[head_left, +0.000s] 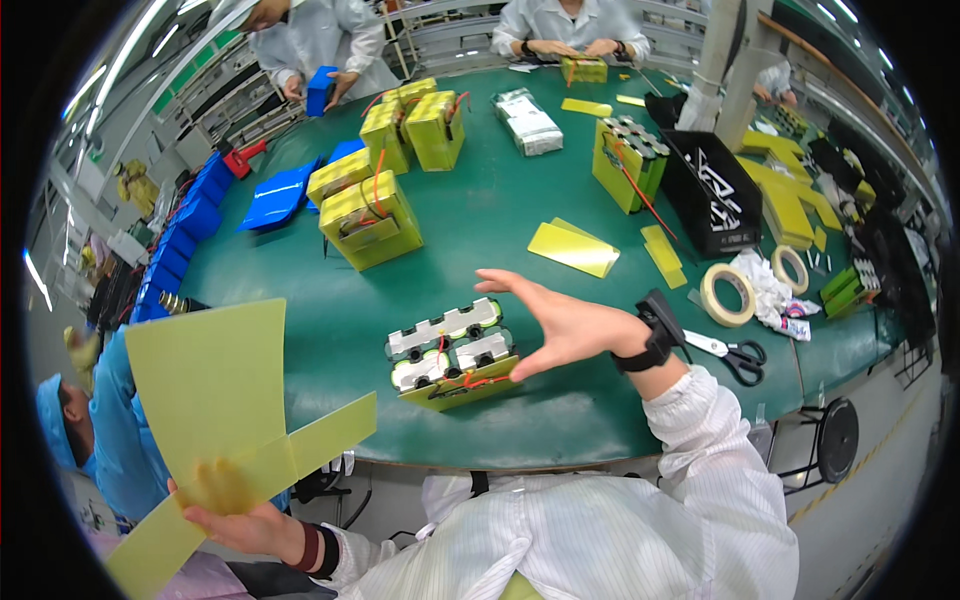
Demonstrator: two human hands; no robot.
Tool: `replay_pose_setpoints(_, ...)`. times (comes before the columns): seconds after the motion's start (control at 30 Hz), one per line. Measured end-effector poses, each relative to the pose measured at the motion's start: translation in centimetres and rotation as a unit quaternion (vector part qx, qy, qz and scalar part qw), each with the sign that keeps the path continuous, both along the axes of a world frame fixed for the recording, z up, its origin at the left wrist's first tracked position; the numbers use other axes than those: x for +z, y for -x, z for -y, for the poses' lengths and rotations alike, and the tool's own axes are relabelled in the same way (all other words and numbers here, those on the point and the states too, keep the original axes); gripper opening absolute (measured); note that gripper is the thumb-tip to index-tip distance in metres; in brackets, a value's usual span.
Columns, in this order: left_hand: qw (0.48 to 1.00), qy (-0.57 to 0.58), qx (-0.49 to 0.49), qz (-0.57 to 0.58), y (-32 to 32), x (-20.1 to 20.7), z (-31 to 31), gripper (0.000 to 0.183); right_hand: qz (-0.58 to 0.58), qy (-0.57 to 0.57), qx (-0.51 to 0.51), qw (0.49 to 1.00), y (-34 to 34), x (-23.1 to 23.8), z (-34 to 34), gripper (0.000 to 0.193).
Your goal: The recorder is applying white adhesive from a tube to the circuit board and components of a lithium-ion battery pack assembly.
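My left hand [245, 530], at the lower left, is closed on a cross-shaped yellow-green insulating sheet [215, 385]. Its fingers show through the translucent sheet, which is held up off the table's near left edge. A battery pack [450, 352] stands on the green table in front of me, with metal strips on its top, red wire and a yellow board along its near side. At the pack's right end is my right hand [570, 325], its thumb and fingers spread and nothing in them. Whether the thumb touches the pack, I cannot tell.
Wrapped yellow packs [370, 220] stand farther back, near blue sleeves [280, 195]. Loose yellow sheets [573, 248], a black bin [712, 190], tape [728, 295] and scissors [735, 355] lie on the right. Co-workers stand across the table; another person is at left.
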State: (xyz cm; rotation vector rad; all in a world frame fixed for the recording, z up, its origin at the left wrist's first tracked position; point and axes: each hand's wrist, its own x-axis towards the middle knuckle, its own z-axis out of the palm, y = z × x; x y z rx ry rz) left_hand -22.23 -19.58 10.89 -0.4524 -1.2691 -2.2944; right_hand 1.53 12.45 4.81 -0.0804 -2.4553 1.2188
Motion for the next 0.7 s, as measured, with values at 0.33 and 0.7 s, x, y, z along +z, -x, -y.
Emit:
replay_pose_setpoints(0.33, 0.995, -0.018, -0.086, -0.046, 0.2, -0.4, 0.0, 0.050, -0.029, 0.067, 0.028, 0.997, 1.6, -3.6, -0.3, 0.088)
replay_pose_setpoints(0.7, 0.993, 0.091, -0.064, -0.047, -0.6, 0.5, -4.5, 0.042, -0.060, 0.092, 0.012, 0.994, 3.2, -5.9, -0.6, 0.085)
